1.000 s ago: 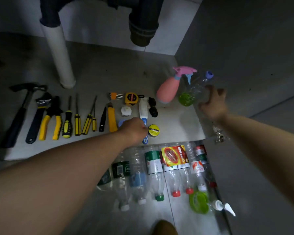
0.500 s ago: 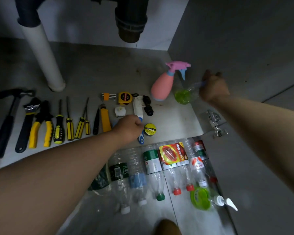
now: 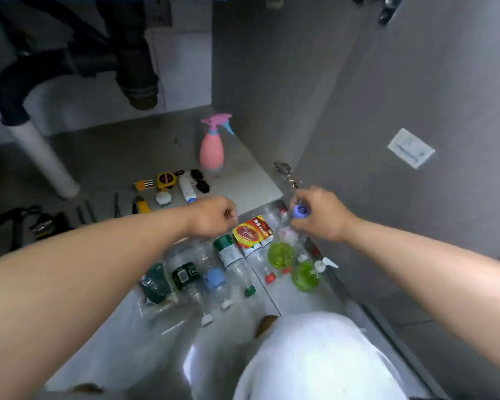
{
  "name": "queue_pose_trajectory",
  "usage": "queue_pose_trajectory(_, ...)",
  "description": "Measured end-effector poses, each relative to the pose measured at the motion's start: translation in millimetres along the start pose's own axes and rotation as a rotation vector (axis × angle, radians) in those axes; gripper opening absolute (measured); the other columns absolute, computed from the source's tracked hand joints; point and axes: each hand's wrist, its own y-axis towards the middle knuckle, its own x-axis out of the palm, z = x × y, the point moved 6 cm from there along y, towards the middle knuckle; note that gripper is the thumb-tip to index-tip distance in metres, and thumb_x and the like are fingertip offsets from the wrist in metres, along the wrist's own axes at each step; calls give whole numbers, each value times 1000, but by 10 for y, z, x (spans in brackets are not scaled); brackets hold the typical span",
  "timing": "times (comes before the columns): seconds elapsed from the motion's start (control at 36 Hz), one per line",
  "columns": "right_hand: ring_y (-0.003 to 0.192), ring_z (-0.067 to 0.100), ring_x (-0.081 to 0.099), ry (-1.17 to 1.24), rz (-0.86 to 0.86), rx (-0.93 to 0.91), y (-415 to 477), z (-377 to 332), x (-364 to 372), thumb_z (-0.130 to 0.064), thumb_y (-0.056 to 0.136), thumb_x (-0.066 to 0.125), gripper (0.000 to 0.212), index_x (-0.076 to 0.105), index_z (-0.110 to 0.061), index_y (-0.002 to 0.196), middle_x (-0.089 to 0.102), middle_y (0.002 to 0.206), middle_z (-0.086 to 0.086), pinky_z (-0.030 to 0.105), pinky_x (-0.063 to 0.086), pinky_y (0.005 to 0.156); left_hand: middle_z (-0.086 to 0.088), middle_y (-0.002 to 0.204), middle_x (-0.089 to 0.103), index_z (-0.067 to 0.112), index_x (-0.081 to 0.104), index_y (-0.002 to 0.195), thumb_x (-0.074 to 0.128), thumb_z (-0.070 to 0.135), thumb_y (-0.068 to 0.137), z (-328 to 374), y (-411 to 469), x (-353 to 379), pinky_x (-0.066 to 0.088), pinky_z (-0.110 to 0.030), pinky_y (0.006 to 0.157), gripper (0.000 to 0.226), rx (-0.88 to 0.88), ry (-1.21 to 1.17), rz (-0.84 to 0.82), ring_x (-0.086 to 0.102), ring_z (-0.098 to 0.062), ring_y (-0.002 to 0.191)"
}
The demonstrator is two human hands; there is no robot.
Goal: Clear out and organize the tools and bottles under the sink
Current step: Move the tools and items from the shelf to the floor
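Observation:
My right hand (image 3: 319, 213) grips the neck of a clear bottle with a purple cap (image 3: 300, 210) and green liquid (image 3: 280, 254) at its bottom, hanging upright over the row of bottles. My left hand (image 3: 212, 216) is a closed fist above that row, and whether it holds anything cannot be told. Several plastic bottles (image 3: 214, 272) lie side by side on the floor outside the cabinet. A green pump bottle (image 3: 306, 274) lies at the row's right end. A pink spray bottle (image 3: 212, 148) stands on the cabinet floor. Small tools (image 3: 168, 183) lie behind my left arm.
Dark drain pipes (image 3: 133, 70) and a white pipe (image 3: 44, 160) hang at the back left. A hammer and pliers (image 3: 32, 223) lie at the far left. The open cabinet door (image 3: 416, 140) with a hinge (image 3: 285, 171) stands on the right. My white-clad knee (image 3: 315, 359) is below.
My right hand has carried the purple-capped bottle out of the cabinet, from beside the pink sprayer to above the bottle row. My left hand came back from the tools. The view pulled back.

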Motion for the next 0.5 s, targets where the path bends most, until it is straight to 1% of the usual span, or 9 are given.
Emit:
queue_pose_trajectory(0.08,92,26,57,-7,-131,40,-335,148,257,-25,74,74,19,61,-26,87,58,98,5,32,49,83,0,97,71,17,69,100,61,22,96,320,-222,-34,53,-30,85,11,32,21,-15,67,-19,93)
queue_pose_trajectory(0.17,96,25,61,-23,-239,66,-506,271,554,-21,76,73,20,59,-30,86,63,105,6,31,51,82,-1,95,73,15,70,104,62,20,97,449,-359,-12,55,-30,82,12,23,-75,-1,70,-18,87)
queue_pose_trajectory(0.25,103,25,61,-24,-304,108,-620,427,817,-21,81,68,15,65,-28,93,63,115,8,26,47,81,-4,93,72,10,70,105,62,20,99,490,-431,89,55,-28,78,14,8,-164,22,69,-16,80)
queue_pose_trajectory(0.33,105,23,62,-11,-330,159,-667,573,1018,-18,82,65,23,70,-26,104,63,118,7,20,39,75,-7,97,73,9,69,106,60,19,99,434,-436,217,53,-20,72,15,-11,-166,-10,69,-15,81)
queue_pose_trajectory(0.36,105,23,62,-3,-333,177,-678,612,1066,-17,82,65,26,71,-27,105,63,118,7,20,39,75,-7,98,73,10,69,105,60,19,99,410,-431,251,54,-21,74,13,-11,-151,-30,70,-17,83)
queue_pose_trajectory(0.39,105,23,63,5,-333,192,-679,646,1107,-17,82,64,27,71,-28,106,63,119,7,20,40,75,-6,97,73,13,69,103,61,20,99,384,-420,275,56,-25,78,11,-6,-131,-44,70,-18,85)
queue_pose_trajectory(0.42,105,24,63,14,-333,207,-682,675,1141,-17,82,64,28,71,-29,106,63,120,7,21,42,77,-3,95,73,17,68,99,62,21,98,358,-409,291,56,-30,81,7,-1,-110,-52,70,-18,86)
queue_pose_trajectory(0.44,105,24,63,19,-333,217,-681,696,1171,-19,81,65,29,70,-29,107,62,122,8,22,44,79,1,93,72,21,68,96,63,21,97,331,-402,300,56,-31,82,5,3,-95,-57,69,-15,85)
queue_pose_trajectory(0.5,107,25,63,28,-326,235,-668,731,1216,-21,82,65,29,70,-31,109,59,125,9,26,49,86,8,90,70,29,66,91,64,23,96,283,-397,308,54,-25,77,8,5,-86,-61,67,-8,83)
